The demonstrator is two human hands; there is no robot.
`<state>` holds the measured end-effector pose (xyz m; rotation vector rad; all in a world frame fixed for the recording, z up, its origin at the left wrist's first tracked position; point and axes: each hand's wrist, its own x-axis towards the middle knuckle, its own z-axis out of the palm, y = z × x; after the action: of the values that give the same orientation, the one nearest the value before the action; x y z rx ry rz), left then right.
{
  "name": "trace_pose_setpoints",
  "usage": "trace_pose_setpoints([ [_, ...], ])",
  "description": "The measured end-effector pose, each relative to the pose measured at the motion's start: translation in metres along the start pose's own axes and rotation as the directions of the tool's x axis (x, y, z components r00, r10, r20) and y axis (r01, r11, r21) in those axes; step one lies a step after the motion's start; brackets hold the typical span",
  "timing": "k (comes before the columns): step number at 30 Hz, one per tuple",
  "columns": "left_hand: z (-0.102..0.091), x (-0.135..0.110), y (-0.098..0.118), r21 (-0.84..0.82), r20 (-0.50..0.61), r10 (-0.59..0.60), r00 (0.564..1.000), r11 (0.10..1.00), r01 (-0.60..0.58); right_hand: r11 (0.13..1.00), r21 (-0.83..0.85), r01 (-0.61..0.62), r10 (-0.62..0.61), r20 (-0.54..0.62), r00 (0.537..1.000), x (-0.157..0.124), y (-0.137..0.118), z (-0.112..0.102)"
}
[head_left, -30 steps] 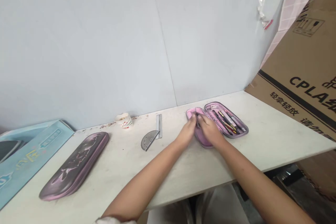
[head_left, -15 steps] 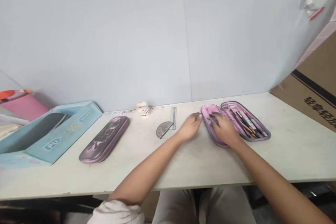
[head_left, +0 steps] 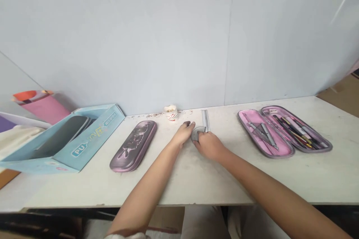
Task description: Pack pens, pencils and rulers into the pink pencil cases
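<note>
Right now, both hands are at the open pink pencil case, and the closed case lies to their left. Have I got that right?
Not quite. The head view shows the left hand and right hand at the protractor beside the ruler, well away from the open pink pencil case. The closed case does lie to their left.

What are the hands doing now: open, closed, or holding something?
Left hand: loosely open, nothing visibly held.
Right hand: closed on the semicircular grey metal protractor, it seems.
</note>
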<state>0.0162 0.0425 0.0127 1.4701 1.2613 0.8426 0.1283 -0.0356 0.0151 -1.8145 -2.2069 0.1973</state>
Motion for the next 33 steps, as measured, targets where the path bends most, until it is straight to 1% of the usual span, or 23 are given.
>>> trace_pose_setpoints([
  [3, 0.000, -0.004, 0.000, -0.079, 0.090, -0.074, 0.993, 0.994, 0.081, 0.999, -0.040, 0.024, -0.025, -0.022, 0.999, 0.001, -0.006, 0.008],
  [5, 0.003, -0.010, 0.002, -0.125, 0.141, -0.088, 0.986, 0.987, 0.106, 0.999, -0.040, 0.027, -0.029, -0.042, 0.999, 0.001, -0.004, 0.013],
  [6, 0.005, -0.013, 0.004, -0.145, 0.146, -0.085, 0.986, 0.984, 0.106, 0.999, -0.037, 0.027, -0.029, -0.060, 0.998, 0.000, -0.002, 0.015],
  [9, 0.011, -0.021, 0.014, -0.258, 0.139, -0.062, 0.988, 0.961, 0.097, 0.999, -0.002, 0.047, -0.047, -0.164, 0.985, -0.003, 0.011, 0.013],
  [11, 0.017, -0.024, 0.023, -0.366, 0.160, -0.029, 0.987, 0.927, 0.087, 0.996, 0.031, 0.082, -0.071, -0.257, 0.964, -0.008, 0.024, 0.006],
  [14, 0.035, -0.025, 0.038, -0.466, 0.203, 0.024, 0.979, 0.882, 0.075, 0.990, 0.060, 0.124, -0.094, -0.365, 0.926, -0.020, 0.049, -0.009],
  [16, 0.053, -0.025, 0.049, -0.491, 0.238, 0.049, 0.970, 0.868, 0.077, 0.988, 0.073, 0.135, -0.093, -0.415, 0.905, -0.031, 0.069, -0.018],
  [18, 0.076, -0.024, 0.059, -0.495, 0.292, 0.071, 0.954, 0.864, 0.087, 0.989, 0.081, 0.127, -0.078, -0.450, 0.889, -0.044, 0.090, -0.027],
  [21, 0.116, -0.023, 0.069, -0.451, 0.381, 0.088, 0.920, 0.887, 0.102, 0.993, 0.104, 0.049, 0.005, -0.463, 0.886, -0.066, 0.123, -0.035],
  [24, 0.155, -0.021, 0.074, -0.338, 0.446, 0.075, 0.892, 0.937, 0.091, 0.990, 0.131, -0.061, 0.111, -0.414, 0.904, -0.087, 0.152, -0.039],
  [25, 0.166, -0.021, 0.075, -0.280, 0.451, 0.072, 0.890, 0.958, 0.065, 0.986, 0.134, -0.095, 0.140, -0.390, 0.910, -0.094, 0.160, -0.039],
  [27, 0.181, -0.020, 0.078, -0.138, 0.428, 0.087, 0.899, 0.990, -0.030, 0.980, 0.131, -0.151, 0.188, -0.350, 0.918, -0.105, 0.173, -0.040],
  [28, 0.184, -0.019, 0.079, -0.066, 0.410, 0.106, 0.906, 0.994, -0.086, 0.977, 0.126, -0.173, 0.206, -0.336, 0.919, -0.110, 0.178, -0.041],
  [30, 0.184, -0.016, 0.084, 0.045, 0.385, 0.151, 0.910, 0.982, -0.182, 0.974, 0.110, -0.199, 0.225, -0.323, 0.919, -0.115, 0.185, -0.043],
  [31, 0.180, -0.013, 0.086, 0.080, 0.381, 0.165, 0.910, 0.974, -0.210, 0.973, 0.104, -0.205, 0.228, -0.322, 0.919, -0.117, 0.187, -0.045],
  [33, 0.166, -0.005, 0.088, 0.116, 0.362, 0.172, 0.916, 0.967, -0.227, 0.974, 0.108, -0.199, 0.224, -0.322, 0.920, -0.115, 0.186, -0.049],
])
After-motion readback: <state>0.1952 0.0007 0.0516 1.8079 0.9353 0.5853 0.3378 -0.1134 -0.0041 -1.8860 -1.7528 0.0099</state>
